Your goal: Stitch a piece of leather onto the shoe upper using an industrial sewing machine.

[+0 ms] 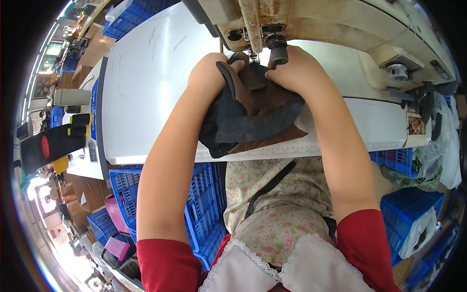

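A dark brown and black piece (258, 126), leather-like and shaped like a small bag or pouch, lies bunched at the front of the sewing machine (331, 24). Its far edge reaches the presser foot (253, 57) beneath the machine head. My left hand (211, 70) is closed on the piece just left of the foot, thumb on top and the other fingers hidden. On the foot's right side, my right hand (294, 70) pinches the far right part of it. Several fingers of that hand are out of sight behind the machine's knob and the material.
The white table (146, 92) has a ruler strip (287, 152) along its near edge. Blue plastic crates (204, 199) stand below on the left, and another blue crate (408, 216) is at the lower right. A thread stand with dark spools (80, 119) sits at the left.
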Action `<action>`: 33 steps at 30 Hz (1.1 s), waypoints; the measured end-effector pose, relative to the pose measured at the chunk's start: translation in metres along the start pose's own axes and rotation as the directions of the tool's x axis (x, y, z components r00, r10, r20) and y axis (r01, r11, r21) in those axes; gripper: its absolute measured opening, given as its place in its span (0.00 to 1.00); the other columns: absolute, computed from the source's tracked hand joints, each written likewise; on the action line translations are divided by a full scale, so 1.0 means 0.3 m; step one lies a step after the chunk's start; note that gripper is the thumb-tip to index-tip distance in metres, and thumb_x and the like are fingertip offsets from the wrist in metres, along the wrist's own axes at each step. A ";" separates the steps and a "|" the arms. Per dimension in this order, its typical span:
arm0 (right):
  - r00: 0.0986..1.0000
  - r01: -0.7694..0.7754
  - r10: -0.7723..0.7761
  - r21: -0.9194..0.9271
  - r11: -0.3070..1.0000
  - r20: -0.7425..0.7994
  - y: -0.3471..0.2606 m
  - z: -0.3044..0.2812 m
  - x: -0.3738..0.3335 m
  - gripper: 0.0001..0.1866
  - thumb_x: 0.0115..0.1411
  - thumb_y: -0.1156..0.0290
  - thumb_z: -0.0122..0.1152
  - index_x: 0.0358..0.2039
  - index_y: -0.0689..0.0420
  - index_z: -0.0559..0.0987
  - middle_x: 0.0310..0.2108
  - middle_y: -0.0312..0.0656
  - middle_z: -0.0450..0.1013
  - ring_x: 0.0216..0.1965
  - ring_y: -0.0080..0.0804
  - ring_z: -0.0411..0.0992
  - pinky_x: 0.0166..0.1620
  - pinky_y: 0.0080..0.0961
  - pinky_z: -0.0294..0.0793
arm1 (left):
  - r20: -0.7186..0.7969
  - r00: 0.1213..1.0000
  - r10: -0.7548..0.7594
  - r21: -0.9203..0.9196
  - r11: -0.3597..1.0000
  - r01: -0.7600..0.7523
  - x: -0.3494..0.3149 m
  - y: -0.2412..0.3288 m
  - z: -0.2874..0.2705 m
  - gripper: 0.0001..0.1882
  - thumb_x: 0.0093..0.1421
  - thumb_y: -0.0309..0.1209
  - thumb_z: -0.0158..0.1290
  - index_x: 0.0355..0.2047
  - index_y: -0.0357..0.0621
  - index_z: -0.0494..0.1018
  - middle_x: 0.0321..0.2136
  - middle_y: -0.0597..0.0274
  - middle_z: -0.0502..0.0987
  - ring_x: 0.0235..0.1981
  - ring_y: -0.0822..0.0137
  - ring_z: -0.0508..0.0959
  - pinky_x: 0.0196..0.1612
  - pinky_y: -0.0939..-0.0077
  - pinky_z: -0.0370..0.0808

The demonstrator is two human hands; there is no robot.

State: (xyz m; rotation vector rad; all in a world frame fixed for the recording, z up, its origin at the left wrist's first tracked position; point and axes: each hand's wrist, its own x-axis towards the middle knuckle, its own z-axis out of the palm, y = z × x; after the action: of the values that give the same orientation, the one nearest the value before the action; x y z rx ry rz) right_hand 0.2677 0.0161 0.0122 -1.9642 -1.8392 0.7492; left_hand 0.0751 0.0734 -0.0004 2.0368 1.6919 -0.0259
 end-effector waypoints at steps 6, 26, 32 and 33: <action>0.999 0.039 -0.039 0.000 0.999 -0.007 0.014 0.009 0.015 0.09 0.45 0.65 0.71 0.26 0.55 0.81 0.23 0.41 0.77 0.28 0.36 0.76 0.34 0.33 0.73 | 0.014 1.000 -0.015 -0.009 1.000 0.015 0.017 -0.006 0.004 0.28 0.60 0.54 0.52 0.27 0.36 0.80 0.24 0.47 0.79 0.29 0.51 0.80 0.37 0.60 0.76; 0.981 0.189 -0.186 0.048 0.981 -0.061 0.083 0.014 0.061 0.12 0.46 0.63 0.70 0.27 0.55 0.81 0.23 0.41 0.76 0.28 0.33 0.75 0.34 0.30 0.72 | 0.013 1.000 -0.022 -0.039 0.999 0.022 0.068 -0.020 0.020 0.26 0.59 0.54 0.53 0.32 0.39 0.82 0.30 0.46 0.81 0.36 0.48 0.80 0.41 0.58 0.75; 0.978 0.206 -0.205 0.023 0.978 -0.044 0.070 0.016 0.057 0.12 0.45 0.64 0.71 0.27 0.55 0.81 0.24 0.44 0.77 0.29 0.39 0.75 0.36 0.34 0.72 | -0.036 0.997 0.067 -0.041 0.997 -0.069 0.096 -0.078 0.055 0.28 0.60 0.54 0.52 0.31 0.37 0.81 0.28 0.44 0.80 0.34 0.48 0.81 0.41 0.59 0.75; 0.980 0.195 -0.194 0.025 0.980 -0.050 0.058 0.014 0.052 0.13 0.44 0.62 0.71 0.27 0.57 0.81 0.25 0.47 0.77 0.32 0.44 0.77 0.38 0.37 0.73 | -0.063 0.992 0.111 -0.071 0.991 -0.116 0.093 -0.088 0.057 0.29 0.60 0.55 0.52 0.31 0.37 0.81 0.28 0.44 0.80 0.33 0.48 0.81 0.41 0.60 0.75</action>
State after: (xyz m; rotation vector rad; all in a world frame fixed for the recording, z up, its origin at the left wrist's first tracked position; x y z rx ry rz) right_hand 0.2796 0.0295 -0.0035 -1.7367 -1.9455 0.6593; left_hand 0.0620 0.0955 -0.0335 2.0930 1.5843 0.1354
